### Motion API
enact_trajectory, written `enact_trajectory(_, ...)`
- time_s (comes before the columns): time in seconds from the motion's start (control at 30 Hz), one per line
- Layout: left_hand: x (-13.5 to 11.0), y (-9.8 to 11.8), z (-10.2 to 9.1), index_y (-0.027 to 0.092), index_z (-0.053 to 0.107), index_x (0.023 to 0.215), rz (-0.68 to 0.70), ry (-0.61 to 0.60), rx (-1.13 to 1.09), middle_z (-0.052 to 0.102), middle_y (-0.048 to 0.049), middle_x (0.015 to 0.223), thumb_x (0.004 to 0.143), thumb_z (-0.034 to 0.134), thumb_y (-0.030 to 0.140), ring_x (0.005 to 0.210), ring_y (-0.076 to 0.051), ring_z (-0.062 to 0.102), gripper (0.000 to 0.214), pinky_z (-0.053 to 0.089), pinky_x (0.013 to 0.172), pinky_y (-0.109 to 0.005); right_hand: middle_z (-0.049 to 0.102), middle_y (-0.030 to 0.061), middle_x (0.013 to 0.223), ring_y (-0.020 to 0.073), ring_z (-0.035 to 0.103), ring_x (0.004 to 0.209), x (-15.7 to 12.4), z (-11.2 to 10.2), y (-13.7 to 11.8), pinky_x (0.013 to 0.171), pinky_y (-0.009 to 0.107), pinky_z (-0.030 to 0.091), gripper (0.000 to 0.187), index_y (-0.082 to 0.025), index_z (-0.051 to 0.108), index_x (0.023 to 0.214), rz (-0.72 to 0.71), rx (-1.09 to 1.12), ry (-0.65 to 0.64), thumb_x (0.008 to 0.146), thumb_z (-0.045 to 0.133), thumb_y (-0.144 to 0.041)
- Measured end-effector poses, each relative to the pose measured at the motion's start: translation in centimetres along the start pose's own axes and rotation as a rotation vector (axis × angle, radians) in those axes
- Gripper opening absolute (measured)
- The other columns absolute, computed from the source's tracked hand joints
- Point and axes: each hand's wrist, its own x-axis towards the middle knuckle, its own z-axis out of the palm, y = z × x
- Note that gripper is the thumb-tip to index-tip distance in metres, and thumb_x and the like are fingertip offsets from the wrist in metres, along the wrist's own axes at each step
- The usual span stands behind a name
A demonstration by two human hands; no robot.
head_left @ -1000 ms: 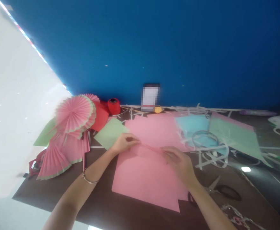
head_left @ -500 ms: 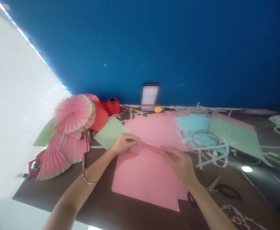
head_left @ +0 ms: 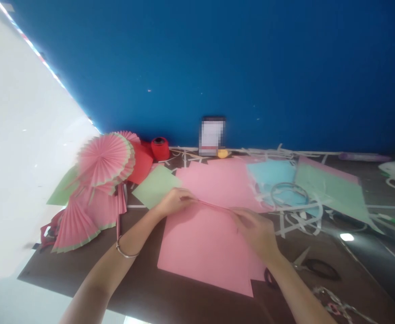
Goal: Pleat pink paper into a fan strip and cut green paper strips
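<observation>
Narrow folded pink paper strip (head_left: pixel 214 205): stretched between both hands, right end slightly lower; over large flat pink paper sheets (head_left: pixel 204 256). Separate piece or folded sheet edge, not determinable.
Clock reference: taken from the strip, twelve toward the flat blue wall (head_left: pixel 197 67).
Left hand (head_left: pixel 175 202): at nine o'clock; grip pinched on the strip's left end.
Right hand (head_left: pixel 258 231): at four o'clock; grip together on the strip's right end, exact thumb contact hard to read.
Creasing step: judged to be in hand, with both ends under control.
Next fold move: judged to call for matched pinch pressure, a straight edge and no sideways pull on easily wrinkled paper.
Round pleated pink paper fan with pale green rim (head_left: pixel 101 159): toward ten o'clock, well apart from the hands.
Red cylindrical roll (head_left: pixel 160 150): between ten and eleven.
Light green paper sheet (head_left: pixel 153 184): toward ten, just beside the left hand.
Light blue paper sheet (head_left: pixel 271 171): at two o'clock.
Obstructions: tangled thin white strips (head_left: pixel 315 206) at three, near the right hand; metal-bladed, dark-handled scissors (head_left: pixel 301 258) at four on the brown surface (head_left: pixel 139 283), partly hidden by the right forearm.
</observation>
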Motion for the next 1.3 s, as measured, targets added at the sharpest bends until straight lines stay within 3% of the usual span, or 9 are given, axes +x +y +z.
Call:
enact_trajectory(0.23, 0.0, 0.0, 0.1, 0.017, 0.071, 0.087, -0.091, -0.041, -0.039, 0.071, -0.0045, 0.088, 0.079, 0.061, 0.031, 0.079, -0.014, 0.064, 0.019, 0.048, 0.074, -0.023, 0.072, 0.0020, 0.075, 0.0166, 0.066, 0.061, 0.0, 0.0, -0.2, 0.065, 0.029, 0.053, 0.018, -0.023, 0.064, 0.079, 0.073, -0.021, -0.056, 0.085, 0.049, -0.031)
enact_trajectory(0.37, 0.1, 0.1, 0.2, 0.016, 0.069, 0.095, -0.072, -0.054, -0.017, 0.071, -0.0057, 0.087, 0.079, 0.062, 0.032, 0.073, -0.014, 0.062, 0.024, 0.047, 0.070, -0.024, 0.072, 0.0024, 0.078, 0.0184, 0.069, 0.070, 0.1, 0.1, 0.0, 0.067, 0.029, 0.054, 0.017, -0.022, 0.063, 0.086, 0.093, 0.004, -0.030, 0.084, 0.051, -0.034)
enact_trajectory(0.57, 0.3, 1.0, 0.1, 0.016, 0.070, 0.084, -0.023, -0.077, 0.027, 0.070, -0.0057, 0.084, 0.079, 0.060, 0.029, 0.071, -0.013, 0.060, 0.017, 0.046, 0.067, -0.023, 0.071, 0.0034, 0.081, 0.0171, 0.067, 0.072, 0.4, 0.0, 0.0, 0.069, 0.029, 0.054, 0.018, -0.022, 0.065, 0.080, -0.013, 0.014, -0.051, 0.086, 0.048, -0.026)
enact_trajectory(0.7, 0.2, 1.8, 0.7, 0.017, 0.068, 0.096, 0.036, -0.103, 0.050, 0.069, -0.0057, 0.093, 0.076, 0.064, 0.030, 0.081, -0.015, 0.061, 0.025, 0.046, 0.073, -0.024, 0.070, 0.0029, 0.078, 0.0161, 0.066, 0.070, 0.3, 0.0, -1.0, 0.068, 0.028, 0.053, 0.016, -0.022, 0.064, 0.081, -0.053, 0.028, -0.016, 0.085, 0.048, -0.023)
enact_trajectory(0.97, 0.1, 1.9, 1.5, 0.018, 0.073, 0.086, -0.112, -0.096, -0.083, 0.073, -0.0052, 0.090, 0.077, 0.063, 0.038, 0.078, -0.017, 0.065, 0.024, 0.048, 0.069, -0.023, 0.070, 0.0028, 0.080, 0.0181, 0.066, 0.074, 0.5, -0.2, -1.9, 0.071, 0.031, 0.053, 0.018, -0.024, 0.065, 0.080, 0.004, 0.108, -0.088, 0.086, 0.048, -0.028)
enact_trajectory(1.17, -0.2, 2.9, 2.2, 0.018, 0.074, 0.085, 0.038, -0.093, -0.003, 0.072, -0.0045, 0.075, 0.079, 0.061, 0.036, 0.063, -0.013, 0.060, 0.023, 0.045, 0.060, -0.022, 0.071, 0.0065, 0.091, 0.0216, 0.065, 0.083, 0.5, 0.7, -1.9, 0.077, 0.037, 0.050, 0.022, -0.021, 0.067, 0.093, -0.055, 0.017, -0.084, 0.081, 0.057, -0.037)
enact_trajectory(1.3, -0.3, 3.5, 2.5, 0.019, 0.074, 0.085, 0.030, -0.120, -0.043, 0.072, -0.0040, 0.076, 0.078, 0.062, 0.036, 0.066, -0.013, 0.063, 0.022, 0.047, 0.062, -0.021, 0.071, 0.0026, 0.072, 0.0186, 0.062, 0.065, 0.5, 0.8, -1.9, 0.065, 0.035, 0.047, 0.022, -0.023, 0.070, 0.078, -0.093, -0.060, -0.157, 0.085, 0.053, -0.036)
